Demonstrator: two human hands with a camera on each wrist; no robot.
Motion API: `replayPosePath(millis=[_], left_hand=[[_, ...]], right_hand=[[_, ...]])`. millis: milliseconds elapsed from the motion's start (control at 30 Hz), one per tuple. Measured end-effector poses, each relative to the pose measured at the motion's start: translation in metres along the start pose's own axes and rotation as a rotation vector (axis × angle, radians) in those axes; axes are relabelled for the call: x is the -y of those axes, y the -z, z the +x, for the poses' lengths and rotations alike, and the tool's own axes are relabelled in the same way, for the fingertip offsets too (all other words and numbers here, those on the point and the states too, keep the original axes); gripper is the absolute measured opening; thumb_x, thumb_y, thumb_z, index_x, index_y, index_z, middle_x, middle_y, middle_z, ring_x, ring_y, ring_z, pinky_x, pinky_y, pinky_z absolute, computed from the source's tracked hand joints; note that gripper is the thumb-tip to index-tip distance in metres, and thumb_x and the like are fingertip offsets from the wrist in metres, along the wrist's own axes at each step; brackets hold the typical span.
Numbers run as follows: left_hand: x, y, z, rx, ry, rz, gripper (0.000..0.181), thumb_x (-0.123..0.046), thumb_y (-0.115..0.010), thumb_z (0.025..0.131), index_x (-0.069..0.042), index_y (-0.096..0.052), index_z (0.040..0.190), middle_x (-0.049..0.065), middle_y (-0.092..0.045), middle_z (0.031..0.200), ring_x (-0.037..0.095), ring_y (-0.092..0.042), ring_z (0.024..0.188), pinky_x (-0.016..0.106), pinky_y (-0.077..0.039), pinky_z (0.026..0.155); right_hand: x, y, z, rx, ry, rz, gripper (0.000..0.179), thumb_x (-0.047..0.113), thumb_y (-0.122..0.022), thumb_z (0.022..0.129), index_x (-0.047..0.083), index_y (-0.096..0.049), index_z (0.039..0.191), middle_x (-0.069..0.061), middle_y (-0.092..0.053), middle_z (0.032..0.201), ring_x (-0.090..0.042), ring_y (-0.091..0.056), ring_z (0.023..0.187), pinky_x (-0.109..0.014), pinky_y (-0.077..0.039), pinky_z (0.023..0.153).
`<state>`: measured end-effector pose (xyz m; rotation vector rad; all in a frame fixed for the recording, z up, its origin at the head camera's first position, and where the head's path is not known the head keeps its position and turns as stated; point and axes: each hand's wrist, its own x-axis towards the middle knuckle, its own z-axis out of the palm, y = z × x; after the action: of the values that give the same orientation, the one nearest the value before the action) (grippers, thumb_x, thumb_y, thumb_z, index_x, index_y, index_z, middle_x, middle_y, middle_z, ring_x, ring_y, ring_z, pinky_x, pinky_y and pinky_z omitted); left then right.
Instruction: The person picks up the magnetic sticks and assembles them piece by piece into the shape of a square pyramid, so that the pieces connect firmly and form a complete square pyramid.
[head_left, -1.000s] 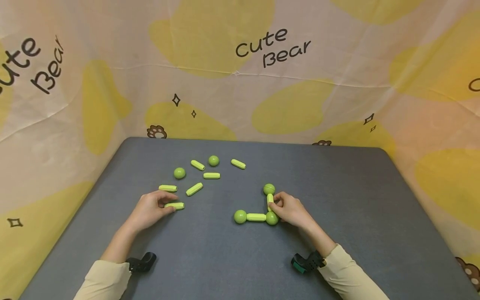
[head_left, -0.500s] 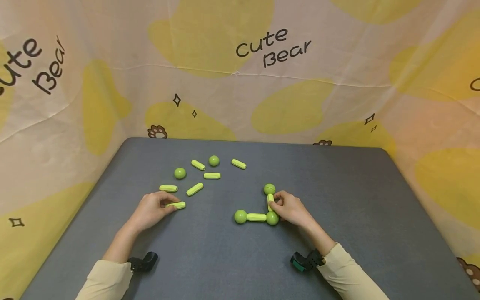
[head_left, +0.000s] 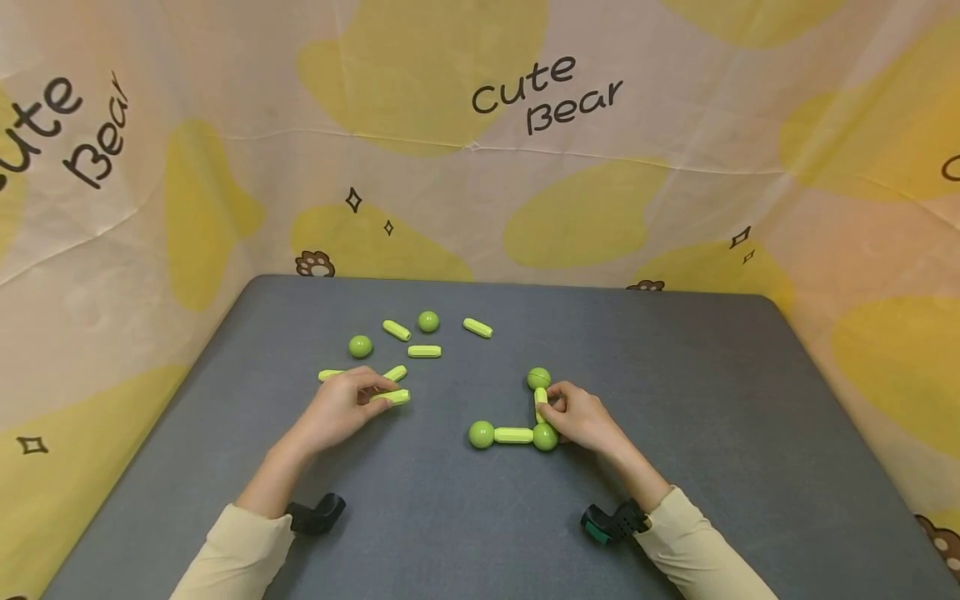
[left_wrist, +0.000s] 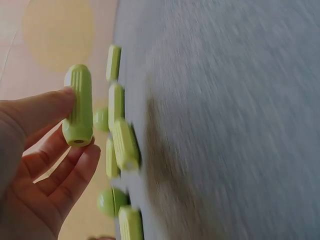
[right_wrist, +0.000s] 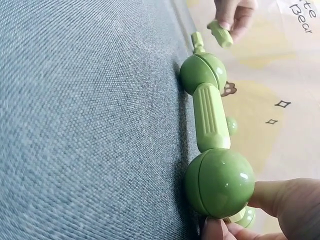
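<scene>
My left hand (head_left: pixel 343 410) pinches a light green ribbed rod (head_left: pixel 392 397) between thumb and fingers. In the left wrist view that rod (left_wrist: pixel 79 107) is held off the table, a small hole showing in its end. On the right, three green balls and two rods form an L. A ball (head_left: pixel 482 434) ends the near arm, joined by a rod (head_left: pixel 513 435) to the corner ball (head_left: pixel 545 437). From the corner, an upright-running rod (head_left: pixel 541 403) leads to the far ball (head_left: pixel 538 378). My right hand (head_left: pixel 583 418) grips this second rod, its fingers partly covering it.
Loose rods (head_left: pixel 424 352) lie on the grey table (head_left: pixel 450 517), left of centre. Two loose balls, a nearer ball (head_left: pixel 361 346) and a farther ball (head_left: pixel 428 322), sit among them. My left hand partly hides two rods. A patterned cloth (head_left: pixel 420 100) hangs behind the table.
My left hand has picked up the rod from the table and carried it right and slightly away from me. My right hand and the L-shaped piece stay put.
</scene>
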<state>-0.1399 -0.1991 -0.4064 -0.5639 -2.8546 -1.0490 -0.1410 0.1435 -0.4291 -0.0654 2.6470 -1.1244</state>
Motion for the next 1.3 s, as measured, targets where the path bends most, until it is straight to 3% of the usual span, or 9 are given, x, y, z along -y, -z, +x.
replayPosePath(millis=[267, 433, 633, 800, 1067, 1300], left_hand=[[-0.024, -0.016, 0.024, 0.041, -0.085, 0.004, 0.017, -0.011, -0.071, 0.079, -0.014, -0.072, 0.096, -0.005, -0.063, 0.085, 0.007, -0.051, 0.069, 0.024, -0.043, 0.062], [-0.037, -0.027, 0.040, 0.061, -0.124, 0.007, 0.016, -0.013, -0.069, 0.080, -0.016, -0.072, 0.096, -0.006, -0.063, 0.085, 0.007, -0.054, 0.071, 0.025, -0.044, 0.067], [-0.049, -0.041, 0.059, 0.080, -0.149, -0.007, 0.015, -0.011, -0.069, 0.080, -0.015, -0.072, 0.095, -0.005, -0.063, 0.083, 0.013, -0.058, 0.075, 0.028, -0.043, 0.072], [-0.058, -0.053, 0.071, 0.096, -0.162, 0.000, 0.014, -0.011, -0.068, 0.080, -0.014, -0.072, 0.093, -0.003, -0.063, 0.084, 0.012, -0.059, 0.077, 0.024, -0.046, 0.068], [-0.068, -0.074, 0.086, 0.144, -0.153, 0.054, 0.014, -0.011, -0.068, 0.080, -0.012, -0.072, 0.093, -0.001, -0.065, 0.085, 0.011, -0.059, 0.076, 0.025, -0.047, 0.067], [-0.076, -0.085, 0.098, 0.198, -0.093, 0.085, 0.013, -0.014, -0.068, 0.081, -0.013, -0.072, 0.094, -0.001, -0.067, 0.087, 0.012, -0.062, 0.082, 0.030, -0.048, 0.073]], right_hand=[[0.000, 0.000, -0.001, 0.005, 0.014, 0.009, 0.032, 0.023, -0.060, 0.088, 0.001, -0.056, 0.112, -0.001, -0.064, 0.074, -0.011, -0.057, 0.050, -0.026, -0.047, 0.050], [0.000, 0.000, -0.001, 0.000, 0.013, 0.008, 0.032, 0.023, -0.061, 0.088, 0.002, -0.056, 0.111, 0.000, -0.065, 0.073, -0.011, -0.057, 0.049, -0.026, -0.047, 0.050], [0.000, -0.001, -0.001, -0.007, 0.017, 0.002, 0.032, 0.024, -0.061, 0.087, 0.002, -0.057, 0.110, 0.000, -0.064, 0.072, -0.011, -0.056, 0.049, -0.026, -0.046, 0.050], [0.000, -0.001, -0.001, -0.010, 0.011, 0.006, 0.032, 0.024, -0.062, 0.087, 0.002, -0.057, 0.111, 0.000, -0.064, 0.071, -0.011, -0.056, 0.049, -0.026, -0.045, 0.050], [0.001, -0.001, -0.001, -0.015, 0.008, 0.005, 0.031, 0.023, -0.060, 0.088, 0.002, -0.057, 0.111, -0.001, -0.064, 0.072, -0.011, -0.056, 0.049, -0.026, -0.046, 0.050], [0.002, -0.001, -0.001, -0.018, 0.004, 0.008, 0.031, 0.024, -0.061, 0.087, 0.002, -0.057, 0.110, 0.000, -0.063, 0.070, -0.012, -0.056, 0.049, -0.027, -0.045, 0.049]])
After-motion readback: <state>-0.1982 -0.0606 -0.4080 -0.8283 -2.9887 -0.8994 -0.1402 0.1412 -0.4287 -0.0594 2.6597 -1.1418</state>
